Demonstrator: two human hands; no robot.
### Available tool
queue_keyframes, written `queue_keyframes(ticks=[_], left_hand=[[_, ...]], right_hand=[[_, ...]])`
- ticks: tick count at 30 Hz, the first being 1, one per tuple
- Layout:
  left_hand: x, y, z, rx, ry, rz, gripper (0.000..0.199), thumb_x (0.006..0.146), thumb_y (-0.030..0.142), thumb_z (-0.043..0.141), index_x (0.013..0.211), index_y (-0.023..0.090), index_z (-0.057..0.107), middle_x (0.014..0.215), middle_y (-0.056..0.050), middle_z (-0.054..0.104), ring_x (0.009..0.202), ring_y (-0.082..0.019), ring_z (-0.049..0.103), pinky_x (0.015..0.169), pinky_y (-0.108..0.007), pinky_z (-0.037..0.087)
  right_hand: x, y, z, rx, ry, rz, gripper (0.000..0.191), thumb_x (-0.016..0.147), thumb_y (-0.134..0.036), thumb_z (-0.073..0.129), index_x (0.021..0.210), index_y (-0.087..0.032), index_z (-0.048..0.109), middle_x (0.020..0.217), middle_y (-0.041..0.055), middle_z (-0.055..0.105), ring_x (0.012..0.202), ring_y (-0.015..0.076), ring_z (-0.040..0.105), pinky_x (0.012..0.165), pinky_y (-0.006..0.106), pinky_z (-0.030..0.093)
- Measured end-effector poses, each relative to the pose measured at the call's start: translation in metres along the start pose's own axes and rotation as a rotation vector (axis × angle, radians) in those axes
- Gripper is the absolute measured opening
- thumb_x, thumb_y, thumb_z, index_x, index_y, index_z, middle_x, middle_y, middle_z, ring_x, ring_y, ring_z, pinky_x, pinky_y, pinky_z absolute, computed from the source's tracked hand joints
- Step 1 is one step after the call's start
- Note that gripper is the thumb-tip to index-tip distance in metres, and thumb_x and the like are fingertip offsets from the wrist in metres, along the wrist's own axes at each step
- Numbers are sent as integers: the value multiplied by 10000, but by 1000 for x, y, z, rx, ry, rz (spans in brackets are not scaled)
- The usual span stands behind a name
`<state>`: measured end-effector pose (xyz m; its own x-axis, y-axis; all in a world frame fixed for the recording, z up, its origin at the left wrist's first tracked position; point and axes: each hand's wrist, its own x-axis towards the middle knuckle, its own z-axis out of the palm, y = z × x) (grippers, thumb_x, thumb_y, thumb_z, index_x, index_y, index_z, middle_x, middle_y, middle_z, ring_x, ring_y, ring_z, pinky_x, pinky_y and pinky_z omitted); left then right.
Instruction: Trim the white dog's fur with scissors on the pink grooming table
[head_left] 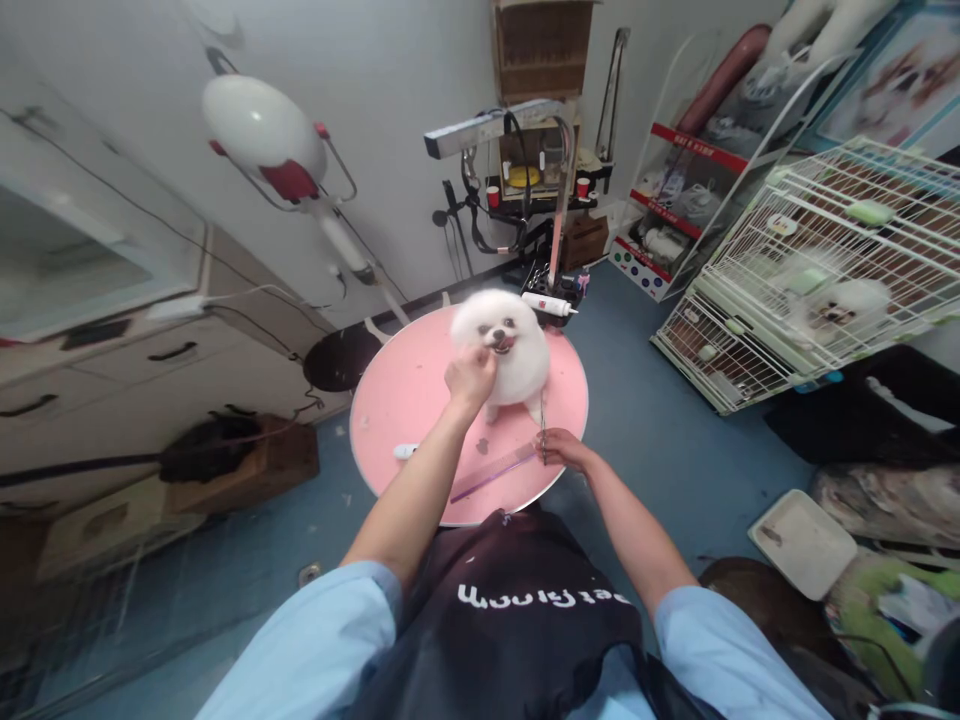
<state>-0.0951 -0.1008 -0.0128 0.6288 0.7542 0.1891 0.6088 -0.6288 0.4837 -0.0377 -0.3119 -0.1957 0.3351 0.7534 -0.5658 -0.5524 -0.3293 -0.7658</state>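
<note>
A fluffy white dog [516,370] sits facing me on a round pink grooming table [405,400], its mouth open and tongue showing. My left hand [472,375] is closed against the side of its muzzle, seemingly on the fur there; the fingertips are partly hidden. Low at the table's right front, my right hand [562,449] grips scissors [543,425] with the blades pointing up beside the dog's front leg. A purple comb [487,480] lies slanted across the tabletop, its far end close to my right hand. Toward the left is a small white device [406,452], perhaps a clipper.
Behind the dog rises a grooming arm [559,210] with a white bottle [550,304] near its base. A white dryer [262,130] hangs at left. On the right stand a wire cage [810,250] holding another white dog, and a display rack [690,180].
</note>
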Motion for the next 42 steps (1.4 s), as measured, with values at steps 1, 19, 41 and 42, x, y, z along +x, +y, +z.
queue_keyframes(ticks=[1,19,41,42], left_hand=[[-1,0,0,-7,0,-3,171,844,302,561,738,208,656,864,-54,657,824,-201,606,633,-288,356],[-5,-7,4,-328,40,-260,173,849,312,576,788,200,692,870,-49,707,824,-188,636,676,-276,408],[-5,-2,11,-457,70,-275,135,830,255,597,741,203,684,837,-48,667,781,-180,615,654,-268,405],[-7,0,11,-458,77,-281,131,828,252,603,738,200,684,826,-47,662,773,-177,611,652,-266,402]], right_hand=[[2,1,2,-5,-2,-3,382,614,-351,803,885,-190,587,711,-7,655,641,116,640,649,252,525],[-48,22,-4,49,526,-100,341,659,-487,685,818,-245,504,787,61,687,799,244,697,703,380,569],[-15,-148,-10,-712,166,-372,396,683,-309,684,1034,-189,546,945,47,650,833,175,619,815,343,499],[-13,-152,-12,-704,141,-374,397,691,-317,681,1041,-191,542,962,53,652,839,175,624,815,343,503]])
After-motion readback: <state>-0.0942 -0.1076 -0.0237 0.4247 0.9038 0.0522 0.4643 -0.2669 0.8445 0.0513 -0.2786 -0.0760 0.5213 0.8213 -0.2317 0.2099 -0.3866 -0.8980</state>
